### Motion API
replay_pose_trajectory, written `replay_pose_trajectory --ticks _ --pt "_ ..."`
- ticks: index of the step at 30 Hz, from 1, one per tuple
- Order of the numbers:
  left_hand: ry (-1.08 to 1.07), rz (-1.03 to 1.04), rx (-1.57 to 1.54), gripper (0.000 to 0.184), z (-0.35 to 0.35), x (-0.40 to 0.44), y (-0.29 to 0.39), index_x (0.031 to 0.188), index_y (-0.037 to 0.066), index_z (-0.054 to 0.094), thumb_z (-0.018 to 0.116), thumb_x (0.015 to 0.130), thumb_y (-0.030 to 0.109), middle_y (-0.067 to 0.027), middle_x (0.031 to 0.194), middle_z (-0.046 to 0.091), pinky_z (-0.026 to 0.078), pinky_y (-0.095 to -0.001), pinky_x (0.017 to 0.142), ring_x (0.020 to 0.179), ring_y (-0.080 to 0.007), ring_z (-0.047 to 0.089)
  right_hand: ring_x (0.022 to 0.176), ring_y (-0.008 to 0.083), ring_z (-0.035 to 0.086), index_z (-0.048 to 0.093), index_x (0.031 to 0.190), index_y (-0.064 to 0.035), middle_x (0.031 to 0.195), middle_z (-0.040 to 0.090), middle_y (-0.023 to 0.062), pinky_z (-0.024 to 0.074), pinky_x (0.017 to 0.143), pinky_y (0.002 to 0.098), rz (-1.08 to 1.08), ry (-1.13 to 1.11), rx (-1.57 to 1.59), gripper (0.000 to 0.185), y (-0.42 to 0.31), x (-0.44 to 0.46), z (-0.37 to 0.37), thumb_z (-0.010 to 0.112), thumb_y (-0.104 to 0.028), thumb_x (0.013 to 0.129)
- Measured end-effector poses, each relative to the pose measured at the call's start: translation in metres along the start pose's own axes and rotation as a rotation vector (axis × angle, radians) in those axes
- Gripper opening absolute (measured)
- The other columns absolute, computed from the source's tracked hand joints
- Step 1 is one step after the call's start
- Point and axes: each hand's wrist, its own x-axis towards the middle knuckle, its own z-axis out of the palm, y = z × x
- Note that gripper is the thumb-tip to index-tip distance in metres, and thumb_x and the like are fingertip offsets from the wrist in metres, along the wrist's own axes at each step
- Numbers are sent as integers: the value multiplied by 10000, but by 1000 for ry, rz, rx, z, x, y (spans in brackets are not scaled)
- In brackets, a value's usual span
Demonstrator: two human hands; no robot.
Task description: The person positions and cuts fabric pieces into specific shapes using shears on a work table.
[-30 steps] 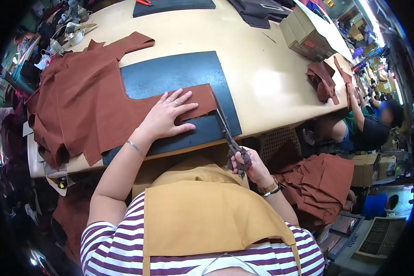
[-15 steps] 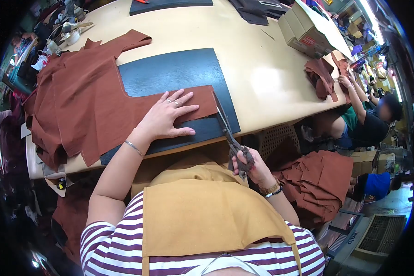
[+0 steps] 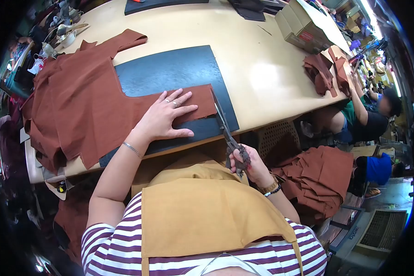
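Observation:
My left hand [image 3: 168, 117] lies flat with its fingers spread, pressing a narrow arm of the reddish-brown cloth [image 3: 85, 96]. Under that arm is a dark board [image 3: 170, 69]. Large scissors [image 3: 224, 124], their handles wrapped in dark rag, are gripped in my right hand [image 3: 253, 165]. Their blades lie along the right end of the cloth arm, over the board. How far the blades are parted is hard to tell.
A cardboard box [image 3: 303, 27] stands at the table's back right, with brown cloth pieces [image 3: 319, 73] nearby. A co-worker [image 3: 365, 115] is at the right. A stack of brown cloth [image 3: 317, 181] sits below the table edge. Another dark board [image 3: 161, 4] lies at the back.
The view has shifted slightly, so the tabletop things appear a little lower left or higher. At the right, the co-worker's arms and cloth have moved. My hands keep nearly the same pose.

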Motion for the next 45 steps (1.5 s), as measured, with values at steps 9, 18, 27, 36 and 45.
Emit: replay_pose_trajectory --ticks 9,18,27,36,45 --pt "30 10 -5 775 4 -1 -2 1299 203 549 649 691 672 -100 1474 359 210 -564 1104 1379 -343 272 598 97 567 563 890 -51 706 569 21 505 563 252 -50 -13 20 186 7 2 -2 634 -223 895" --pt "16 61 -9 780 1 -1 0 1292 202 555 661 679 672 -103 1462 379 207 -553 1111 1377 -332 284 592 105 556 554 900 -34 702 559 28 498 558 251 -49 62 12 252 2 13 9 602 -281 917" --pt "17 65 -9 784 1 0 0 1295 200 550 669 676 665 -112 1458 383 208 -553 1111 1376 -333 285 582 102 554 559 901 -39 693 560 22 490 548 245 -85 43 31 263 10 13 8 617 -294 910" --pt "17 80 -20 801 1 -1 0 1287 197 560 670 658 679 -113 1453 389 203 -553 1114 1374 -334 287 551 93 558 570 900 -38 677 572 16 486 531 236 -91 63 54 238 8 16 10 643 -265 897" --pt "15 49 -53 774 -3 -3 7 1305 197 540 656 694 657 -121 1454 383 191 -562 1112 1373 -337 287 536 112 563 576 891 -28 679 567 33 494 516 246 -143 71 20 182 16 23 7 601 -208 906"
